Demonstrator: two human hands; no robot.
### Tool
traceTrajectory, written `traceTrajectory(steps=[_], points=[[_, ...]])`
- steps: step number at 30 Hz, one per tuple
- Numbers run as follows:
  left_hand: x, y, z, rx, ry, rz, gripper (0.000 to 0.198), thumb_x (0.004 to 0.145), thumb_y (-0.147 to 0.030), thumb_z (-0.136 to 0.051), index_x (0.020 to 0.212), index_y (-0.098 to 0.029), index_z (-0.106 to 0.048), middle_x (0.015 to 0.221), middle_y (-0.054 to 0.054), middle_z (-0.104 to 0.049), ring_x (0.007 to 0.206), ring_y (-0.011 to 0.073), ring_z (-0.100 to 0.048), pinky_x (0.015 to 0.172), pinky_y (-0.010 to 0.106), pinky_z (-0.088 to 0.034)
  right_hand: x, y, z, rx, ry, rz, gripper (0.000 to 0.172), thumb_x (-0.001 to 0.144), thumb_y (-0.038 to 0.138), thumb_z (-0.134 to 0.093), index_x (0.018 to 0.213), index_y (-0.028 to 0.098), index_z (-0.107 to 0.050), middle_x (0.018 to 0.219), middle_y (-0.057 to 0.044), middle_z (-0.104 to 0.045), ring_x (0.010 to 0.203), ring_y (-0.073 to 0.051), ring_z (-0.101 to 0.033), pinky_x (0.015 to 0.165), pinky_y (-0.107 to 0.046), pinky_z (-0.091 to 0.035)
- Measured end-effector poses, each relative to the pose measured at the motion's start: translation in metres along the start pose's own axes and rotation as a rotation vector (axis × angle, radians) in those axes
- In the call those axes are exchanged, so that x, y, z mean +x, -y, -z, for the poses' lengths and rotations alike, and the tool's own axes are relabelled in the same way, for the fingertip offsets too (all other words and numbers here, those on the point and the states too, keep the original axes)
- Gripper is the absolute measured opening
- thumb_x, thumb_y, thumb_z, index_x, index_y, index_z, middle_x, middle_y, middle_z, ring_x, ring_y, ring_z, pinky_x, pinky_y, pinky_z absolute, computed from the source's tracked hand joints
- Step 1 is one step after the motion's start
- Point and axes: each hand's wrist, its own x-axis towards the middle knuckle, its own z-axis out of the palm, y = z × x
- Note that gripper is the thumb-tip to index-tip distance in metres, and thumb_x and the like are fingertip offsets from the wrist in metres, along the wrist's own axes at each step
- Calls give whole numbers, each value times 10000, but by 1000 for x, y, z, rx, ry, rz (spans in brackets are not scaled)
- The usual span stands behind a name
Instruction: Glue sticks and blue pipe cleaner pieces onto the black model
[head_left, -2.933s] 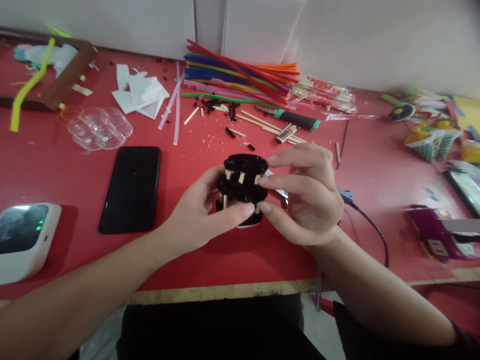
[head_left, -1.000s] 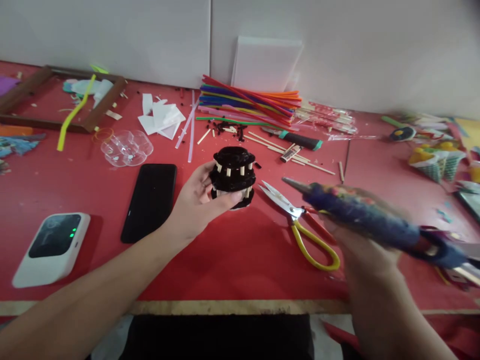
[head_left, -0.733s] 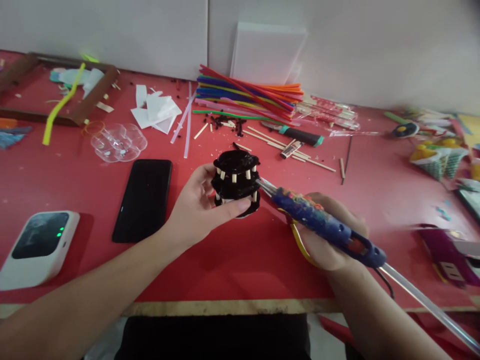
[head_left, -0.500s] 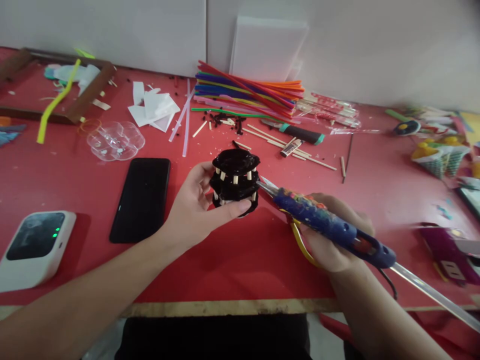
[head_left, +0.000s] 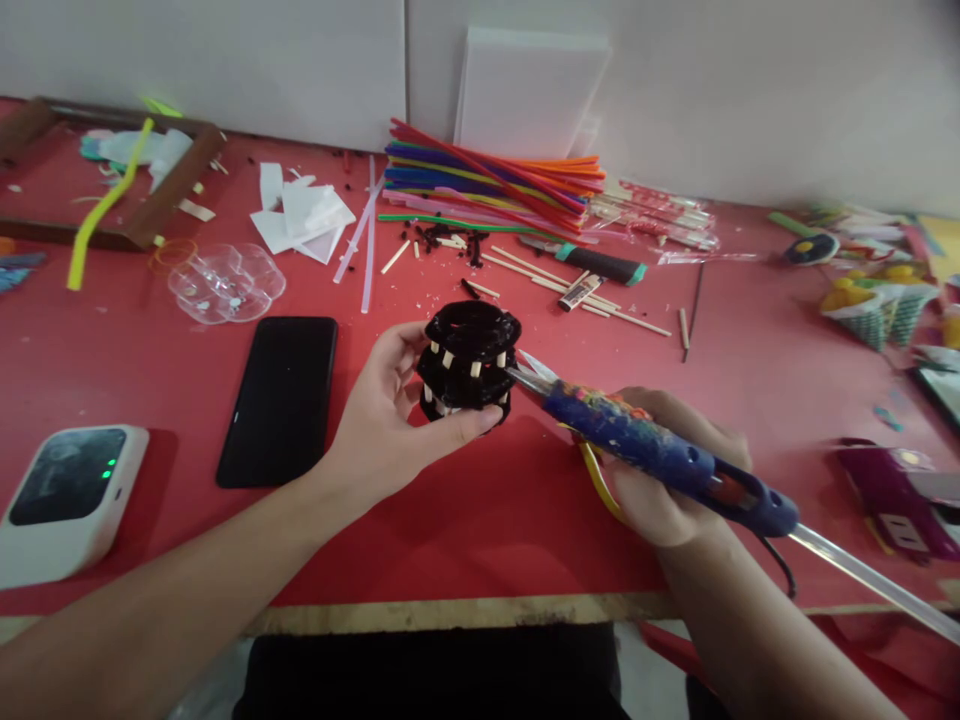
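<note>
My left hand (head_left: 397, 410) is closed round a small tiered craft piece (head_left: 472, 335), made of black fuzzy rings held apart by short pale wooden pegs. Its thumb lies across the lower tier. In my right hand (head_left: 667, 480) is a blue hot glue gun (head_left: 630, 440) smeared with dried glue, a clear glue stick (head_left: 874, 575) running out of its back. The metal nozzle meets the right side of the middle ring, or is very close to it. Partly hidden under the gun and hand lie scissors (head_left: 596, 480) with yellow handles.
A black phone (head_left: 277, 400) and a white device with a screen (head_left: 75, 500) lie left. Behind are a clear plastic palette (head_left: 225, 283), colourful pipe cleaners (head_left: 487, 180), wooden sticks (head_left: 645, 322) and a utility knife (head_left: 604, 263). A purple case (head_left: 892, 500) sits right.
The black craft piece has tipped slightly, so more of its top opening shows. The glue gun's nozzle has shifted a little left and down along its side. Both hands keep their hold.
</note>
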Motion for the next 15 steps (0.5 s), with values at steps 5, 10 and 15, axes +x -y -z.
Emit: traceTrajectory(steps=[5,10,15], points=[[0,0,1,0,6,-11,636,611,-234,-934,1132,-239,-570,1133,50,-680,1044,285,-708,948,487,-575,-1,0,0,-2,-4,-5,129,709,173,-595,799,265,-589,622,22,-585,485,-145,-529,442,-295,-400],[-1,-3,0,7,9,-14,627,617,-221,-923,1132,-233,-566,1155,46,-675,1040,269,-710,955,474,-580,-1,-1,-1,10,-13,-6,111,705,169,-588,778,253,-581,601,34,-563,465,-129,-513,430,-284,-381],[0,-5,0,30,2,-8,617,626,-219,-915,1132,-223,-563,1176,58,-673,1033,265,-713,951,467,-579,2,-1,-1,18,-16,15,93,698,199,-578,773,254,-570,584,40,-550,440,-130,-511,406,-284,-370]])
